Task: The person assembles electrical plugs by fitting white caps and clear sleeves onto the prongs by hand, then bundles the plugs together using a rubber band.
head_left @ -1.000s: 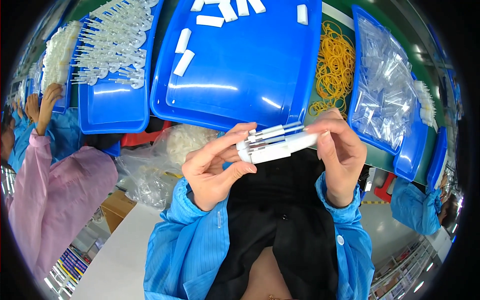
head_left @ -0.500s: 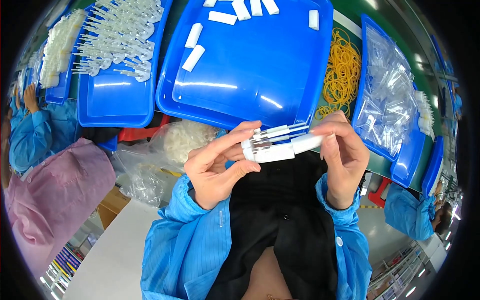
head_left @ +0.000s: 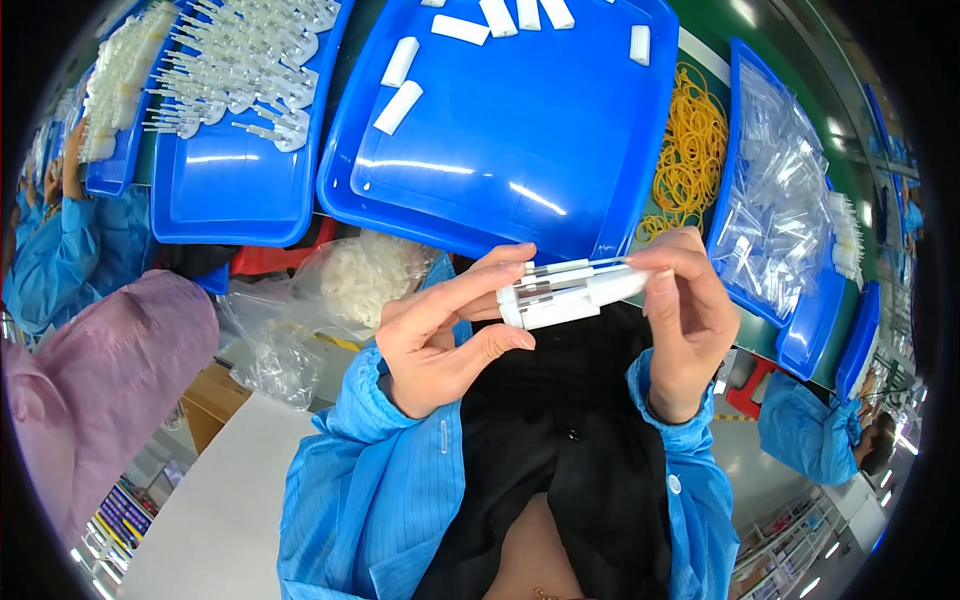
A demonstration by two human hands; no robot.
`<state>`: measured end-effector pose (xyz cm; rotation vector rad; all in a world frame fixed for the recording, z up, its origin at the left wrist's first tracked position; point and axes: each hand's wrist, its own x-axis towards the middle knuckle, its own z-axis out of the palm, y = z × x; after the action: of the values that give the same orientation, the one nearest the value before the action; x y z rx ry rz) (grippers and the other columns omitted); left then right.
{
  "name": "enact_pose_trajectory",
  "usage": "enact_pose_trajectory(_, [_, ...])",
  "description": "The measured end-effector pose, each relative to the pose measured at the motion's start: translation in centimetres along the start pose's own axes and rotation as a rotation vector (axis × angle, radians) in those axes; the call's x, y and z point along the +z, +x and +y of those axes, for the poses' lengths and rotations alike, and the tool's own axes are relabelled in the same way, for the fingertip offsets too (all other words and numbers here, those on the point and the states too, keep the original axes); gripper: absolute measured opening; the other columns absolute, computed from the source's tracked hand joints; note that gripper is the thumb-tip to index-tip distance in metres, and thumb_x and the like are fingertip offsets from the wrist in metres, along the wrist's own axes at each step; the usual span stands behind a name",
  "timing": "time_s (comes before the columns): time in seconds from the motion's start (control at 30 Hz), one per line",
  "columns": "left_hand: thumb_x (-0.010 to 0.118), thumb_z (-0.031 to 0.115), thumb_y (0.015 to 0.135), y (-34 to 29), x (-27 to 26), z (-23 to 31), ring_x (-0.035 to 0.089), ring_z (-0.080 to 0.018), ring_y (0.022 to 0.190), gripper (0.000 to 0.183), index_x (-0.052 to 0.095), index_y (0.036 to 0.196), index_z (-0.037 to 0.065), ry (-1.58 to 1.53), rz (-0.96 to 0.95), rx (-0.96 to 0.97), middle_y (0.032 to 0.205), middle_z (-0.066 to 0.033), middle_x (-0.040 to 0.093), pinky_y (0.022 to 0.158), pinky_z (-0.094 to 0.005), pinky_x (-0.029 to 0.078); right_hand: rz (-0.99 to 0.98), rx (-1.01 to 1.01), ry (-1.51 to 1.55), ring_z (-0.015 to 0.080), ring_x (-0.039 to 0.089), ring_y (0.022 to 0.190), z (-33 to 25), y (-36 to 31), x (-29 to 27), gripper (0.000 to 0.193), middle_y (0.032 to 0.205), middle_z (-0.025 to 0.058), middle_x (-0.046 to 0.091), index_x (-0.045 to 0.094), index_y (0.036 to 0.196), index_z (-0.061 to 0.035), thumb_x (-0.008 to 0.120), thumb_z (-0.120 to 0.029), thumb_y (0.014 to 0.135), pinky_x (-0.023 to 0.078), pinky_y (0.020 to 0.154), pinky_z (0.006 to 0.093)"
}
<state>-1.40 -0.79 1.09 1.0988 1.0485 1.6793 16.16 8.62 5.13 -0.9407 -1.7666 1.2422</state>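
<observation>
In front of my chest I hold a white plastic assembly with a round base point(head_left: 511, 306) and several thin rods, some carrying white sleeves point(head_left: 562, 309). The fingers and thumb of my left hand point(head_left: 435, 338) are closed around the base end. At the other end, my right hand point(head_left: 690, 312) pinches a white cylindrical sleeve point(head_left: 616, 288) between thumb and fingers, in line with the rods. Whether this sleeve sits on a rod is hidden. Just beyond my hands lies a large blue tray point(head_left: 480, 200) with several loose white sleeves point(head_left: 460, 31) toward its far side.
Left stands a blue tray point(head_left: 232, 212) of white pronged parts point(head_left: 250, 70). Yellow rubber bands point(head_left: 690, 150) and a tray of clear plastic pieces point(head_left: 772, 210) lie right. A clear bag of white parts point(head_left: 370, 280) hangs below the table edge. Co-workers' blue sleeves point(head_left: 815, 430) show at both sides.
The base and my left hand have shifted slightly right, closer to my right hand. The gap between base and pinched sleeve looks a little shorter. The whole view has moved slightly.
</observation>
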Motion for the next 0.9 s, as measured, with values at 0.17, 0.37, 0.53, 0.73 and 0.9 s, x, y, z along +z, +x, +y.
enact_pose_trajectory(0.17, [0.070,-0.011,0.068,-0.2,-0.2,-0.4,0.057,-0.0315,0.104,0.046,0.053,0.111,-0.011,0.020,0.034,-0.037,0.114,-0.0294,0.055,0.086,-0.0376,0.051,-0.007,-0.183,-0.170,0.0179,0.048,0.072,-0.2,-0.2,0.7,0.008,0.080,0.0086,0.061,0.062,0.087,0.0021,0.060,-0.002,0.080,0.038,0.062,0.0267])
enact_pose_trajectory(0.37, [0.072,-0.009,0.067,0.0,-0.4,0.1,0.060,-0.0301,0.100,0.047,0.054,0.110,-0.010,-0.004,-0.018,-0.048,0.113,-0.0280,0.056,0.086,-0.0372,0.051,-0.104,-0.116,-0.035,0.0193,0.050,0.076,-0.2,-0.4,0.7,0.020,0.080,0.0108,0.059,0.065,0.086,0.0002,0.073,0.000,0.068,0.040,0.065,0.0283])
enact_pose_trajectory(0.53, [0.073,-0.006,0.068,-0.1,-1.8,-0.6,0.060,-0.0305,0.101,0.047,0.055,0.111,-0.009,0.028,-0.110,-0.015,0.110,-0.0260,0.058,0.084,-0.0365,0.052,-0.208,-0.234,-0.357,0.0190,0.051,0.065,-1.6,0.3,1.2,0.027,0.070,0.0034,0.064,0.068,0.083,-0.0040,0.080,-0.007,0.059,0.039,0.058,0.0271])
enact_pose_trajectory(0.73, [0.071,-0.006,0.070,-0.5,-4.2,-1.2,0.060,-0.0303,0.101,0.047,0.052,0.113,-0.010,-0.156,-0.042,-0.170,0.117,-0.0272,0.053,0.086,-0.0368,0.051,-0.334,-0.432,-0.505,0.0179,0.052,0.059,-3.0,3.0,2.9,0.030,0.070,0.0046,0.065,0.068,0.084,-0.0045,0.080,-0.013,0.057,0.040,0.048,0.0265])
enact_pose_trajectory(0.9, [0.067,-0.005,0.074,-0.8,-5.9,-1.1,0.059,-0.0350,0.100,0.050,0.046,0.119,-0.010,-0.518,0.091,-0.149,0.123,-0.0335,0.044,0.080,-0.0403,0.055,-0.053,-0.395,-0.516,0.0234,0.057,0.065,-3.1,8.5,5.1,0.020,0.073,0.0096,0.063,0.067,0.087,-0.0040,0.072,-0.009,0.068,0.044,0.054,0.0297])
